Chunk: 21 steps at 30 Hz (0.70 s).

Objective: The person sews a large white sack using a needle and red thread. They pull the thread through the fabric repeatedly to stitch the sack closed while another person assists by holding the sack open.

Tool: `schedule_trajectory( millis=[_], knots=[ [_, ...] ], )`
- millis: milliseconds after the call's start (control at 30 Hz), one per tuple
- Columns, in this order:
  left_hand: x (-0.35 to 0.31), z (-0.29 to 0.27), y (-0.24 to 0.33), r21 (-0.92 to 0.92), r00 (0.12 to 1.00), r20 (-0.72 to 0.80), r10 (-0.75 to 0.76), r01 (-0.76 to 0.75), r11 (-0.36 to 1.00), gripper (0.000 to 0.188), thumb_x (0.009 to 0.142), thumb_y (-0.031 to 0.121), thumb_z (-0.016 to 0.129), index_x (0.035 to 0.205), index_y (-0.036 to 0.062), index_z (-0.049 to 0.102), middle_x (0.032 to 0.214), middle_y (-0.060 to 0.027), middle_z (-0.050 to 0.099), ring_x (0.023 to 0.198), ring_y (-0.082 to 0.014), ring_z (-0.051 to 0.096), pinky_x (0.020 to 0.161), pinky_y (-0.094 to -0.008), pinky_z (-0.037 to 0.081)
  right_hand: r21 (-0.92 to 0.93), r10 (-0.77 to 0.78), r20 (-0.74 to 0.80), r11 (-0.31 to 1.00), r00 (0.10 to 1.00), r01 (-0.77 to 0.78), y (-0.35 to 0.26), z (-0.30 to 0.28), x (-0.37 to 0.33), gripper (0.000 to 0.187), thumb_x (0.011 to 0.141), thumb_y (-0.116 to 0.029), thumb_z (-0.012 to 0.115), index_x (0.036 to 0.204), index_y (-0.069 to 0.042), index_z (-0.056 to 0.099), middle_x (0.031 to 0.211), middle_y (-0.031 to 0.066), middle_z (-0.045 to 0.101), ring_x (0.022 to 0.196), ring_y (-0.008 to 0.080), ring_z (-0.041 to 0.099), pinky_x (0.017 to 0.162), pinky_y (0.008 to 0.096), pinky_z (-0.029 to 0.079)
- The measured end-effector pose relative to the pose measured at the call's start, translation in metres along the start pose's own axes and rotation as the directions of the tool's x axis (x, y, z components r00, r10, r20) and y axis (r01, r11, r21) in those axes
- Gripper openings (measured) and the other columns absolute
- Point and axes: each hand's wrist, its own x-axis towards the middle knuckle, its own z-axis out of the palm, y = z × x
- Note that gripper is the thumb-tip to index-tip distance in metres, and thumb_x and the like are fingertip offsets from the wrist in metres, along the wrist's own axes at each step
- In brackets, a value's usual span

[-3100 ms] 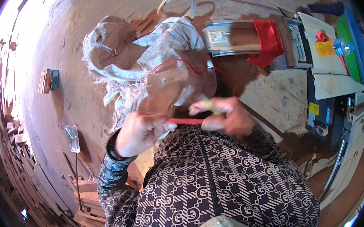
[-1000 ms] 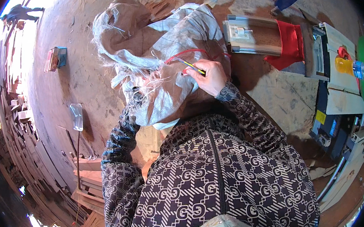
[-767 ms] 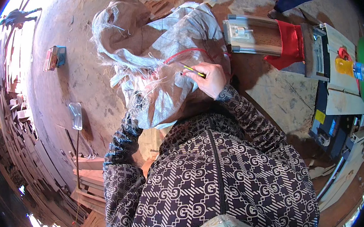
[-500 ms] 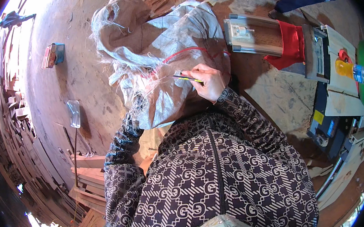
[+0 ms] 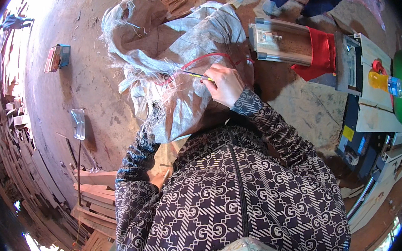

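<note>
A worn white-and-brown woven sack (image 5: 189, 41) with frayed edges is bunched up in front of me, a red strip running across it. My right hand (image 5: 226, 85) is closed in a pinch around a thin yellow-and-dark pencil-like stick (image 5: 197, 75). The stick points left over the sack, its far end close to the red strip and the loose threads. I cannot make out whether that end touches the cloth. My left forearm (image 5: 141, 149) reaches up under the sack's near left side, and the cloth hides my left hand.
A machine (image 5: 345, 61) with a red cloth (image 5: 318, 54) stands at right. On its pale top lies a yellow-liquid bottle (image 5: 381, 81). A small box (image 5: 57, 58) and a long-handled scoop-like thing (image 5: 78, 123) are at left, near stacked boards (image 5: 99, 193). Someone's legs (image 5: 312, 3) show at the far right.
My right hand has shifted slightly up and left, and the stick now slants up toward the red strip. The other person's legs have come further into view at the top.
</note>
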Motion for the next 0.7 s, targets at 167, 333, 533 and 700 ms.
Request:
schedule_trajectory(
  millis=[167,333,533,700],
  knots=[
    [0.002,0.004,-0.004,0.007,1.0,0.001,0.0,0.0,1.0,0.022,0.095,0.012,0.06,0.111,-0.0017,0.059,0.105,-0.0119,0.065,0.083,-0.0191,0.063,0.071,-0.0307,0.051,-0.091,-0.015,0.124,0.996,0.992,0.026,-0.005,-0.002,0.006,0.013,0.081,-0.012,0.068,0.08,-0.001,0.062,0.081,0.0147,0.06,0.076,0.0362,0.063,0.067,0.0449,0.05],
    [0.005,0.01,-0.007,0.01,1.0,0.012,0.001,-0.001,1.0,0.02,0.095,0.012,0.06,0.11,-0.0016,0.06,0.103,-0.0117,0.065,0.081,-0.0187,0.063,0.069,-0.0303,0.051,-0.06,-0.059,0.176,0.996,0.983,0.07,0.004,0.0,0.013,0.012,0.08,-0.012,0.068,0.08,-0.001,0.064,0.082,0.0161,0.063,0.077,0.0365,0.064,0.068,0.0442,0.05],
    [0.002,0.013,-0.016,0.006,1.0,0.009,-0.004,0.004,1.0,0.019,0.095,0.012,0.06,0.108,-0.0015,0.06,0.1,-0.0114,0.066,0.078,-0.0182,0.062,0.067,-0.0298,0.051,0.14,-0.023,0.174,0.99,0.985,-0.002,0.004,-0.005,0.008,0.012,0.082,-0.011,0.068,0.091,-0.003,0.064,0.08,0.0181,0.066,0.077,0.0367,0.066,0.068,0.0438,0.051],
    [0.001,0.015,-0.02,0.004,1.0,0.007,0.0,0.0,1.0,0.018,0.095,0.012,0.06,0.106,-0.0015,0.061,0.098,-0.0111,0.066,0.076,-0.0178,0.062,0.065,-0.0294,0.051,0.066,0.006,0.161,0.998,0.987,-0.017,-0.002,0.001,0.012,0.021,0.084,-0.014,0.069,0.1,-0.007,0.058,0.08,0.0176,0.066,0.077,0.0365,0.067,0.067,0.0453,0.051]
  ],
)
